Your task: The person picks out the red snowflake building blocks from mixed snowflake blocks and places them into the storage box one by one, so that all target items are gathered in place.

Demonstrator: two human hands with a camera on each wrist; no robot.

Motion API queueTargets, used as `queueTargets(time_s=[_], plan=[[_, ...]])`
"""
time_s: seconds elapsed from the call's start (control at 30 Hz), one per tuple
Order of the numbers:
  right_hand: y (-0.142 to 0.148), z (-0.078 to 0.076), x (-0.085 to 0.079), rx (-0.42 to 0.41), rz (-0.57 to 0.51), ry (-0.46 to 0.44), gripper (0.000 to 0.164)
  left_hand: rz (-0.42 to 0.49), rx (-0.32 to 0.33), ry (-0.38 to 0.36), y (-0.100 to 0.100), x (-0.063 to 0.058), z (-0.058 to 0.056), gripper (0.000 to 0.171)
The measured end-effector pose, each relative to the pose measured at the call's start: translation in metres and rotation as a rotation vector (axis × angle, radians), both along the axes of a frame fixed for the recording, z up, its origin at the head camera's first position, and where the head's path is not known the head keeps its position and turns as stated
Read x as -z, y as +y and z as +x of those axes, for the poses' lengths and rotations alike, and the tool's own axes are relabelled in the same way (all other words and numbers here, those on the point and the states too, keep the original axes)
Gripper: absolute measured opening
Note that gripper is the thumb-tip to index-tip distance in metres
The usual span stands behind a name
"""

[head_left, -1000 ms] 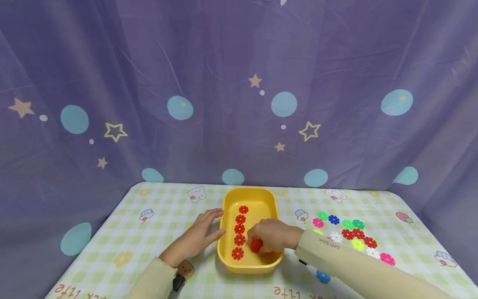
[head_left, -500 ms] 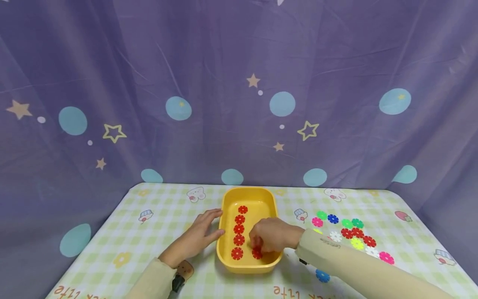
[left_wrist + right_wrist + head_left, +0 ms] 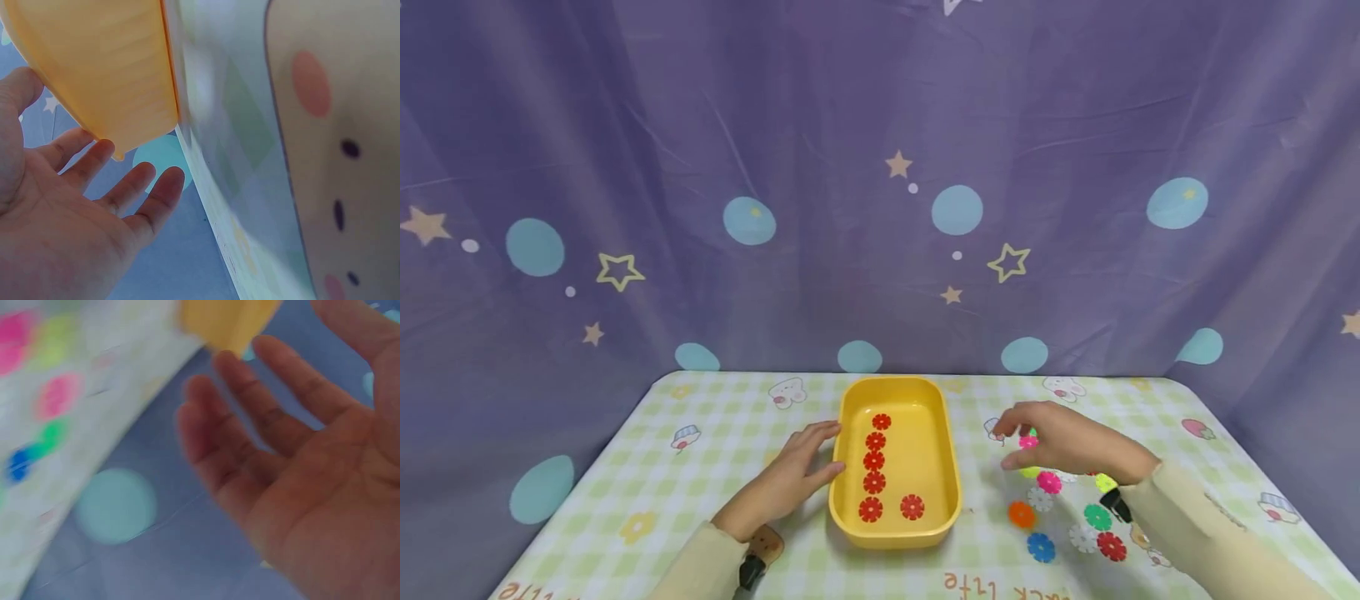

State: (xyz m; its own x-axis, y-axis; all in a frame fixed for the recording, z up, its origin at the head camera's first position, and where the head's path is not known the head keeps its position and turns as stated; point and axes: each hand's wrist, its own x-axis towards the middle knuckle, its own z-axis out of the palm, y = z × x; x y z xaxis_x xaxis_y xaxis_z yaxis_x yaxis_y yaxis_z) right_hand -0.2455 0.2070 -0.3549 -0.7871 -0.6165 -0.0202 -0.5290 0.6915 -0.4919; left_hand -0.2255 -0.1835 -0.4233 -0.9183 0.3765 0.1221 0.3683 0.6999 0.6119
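Note:
A yellow tray stands mid-table, and several red flower-shaped discs form a column along its left side. One more red disc lies flat at the near right of the tray floor. My left hand rests its fingertips on the tray's left rim; in the left wrist view the fingers are spread and relaxed beside the tray wall. My right hand hovers above the loose discs to the right, its fingers loosely bent and holding nothing, as the blurred right wrist view also shows.
Loose flower discs lie right of the tray, among them an orange disc, a blue disc, a green disc and a red disc. Others are partly hidden under the right hand. A purple curtain hangs behind the checked tablecloth.
My right hand has let go of a red disc on the tray floor and moved right, out of the tray, over the loose discs. The left hand stays at the rim.

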Motion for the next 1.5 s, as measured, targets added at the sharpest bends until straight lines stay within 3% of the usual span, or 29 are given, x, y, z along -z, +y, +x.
queueTargets(time_s=[0.23,0.33,0.5,0.6,0.83,1.07,1.17,1.3,1.5], plan=[[0.074,0.033,0.047,0.133,0.140,-0.194,0.029,0.008,0.019,-0.011,0.000,0.001,-0.001,0.055],[0.091,0.049,0.064,0.191,0.136,-0.218,0.031,0.008,0.024,-0.009,0.000,0.000,-0.002,0.056],[0.100,0.065,0.080,0.251,0.093,-0.183,0.032,0.009,0.022,0.001,-0.001,-0.001,-0.002,0.057],[0.100,0.069,0.084,0.271,0.065,-0.181,0.029,0.008,0.022,0.006,-0.002,-0.002,-0.001,0.057],[0.100,0.068,0.086,0.214,0.029,-0.177,0.028,0.023,0.015,0.018,-0.004,0.001,0.001,0.054],[0.092,0.066,0.087,0.395,0.112,-0.202,0.036,0.019,0.015,0.020,-0.003,0.002,0.000,0.054],[0.092,0.065,0.086,0.424,0.104,-0.202,0.038,0.017,0.009,0.013,-0.002,0.001,0.000,0.054],[0.092,0.064,0.086,0.415,0.109,-0.204,0.036,0.013,0.014,0.023,-0.002,0.002,0.000,0.054],[0.092,0.063,0.087,0.323,0.088,-0.154,0.031,0.021,0.029,0.036,-0.002,0.003,0.000,0.053]])
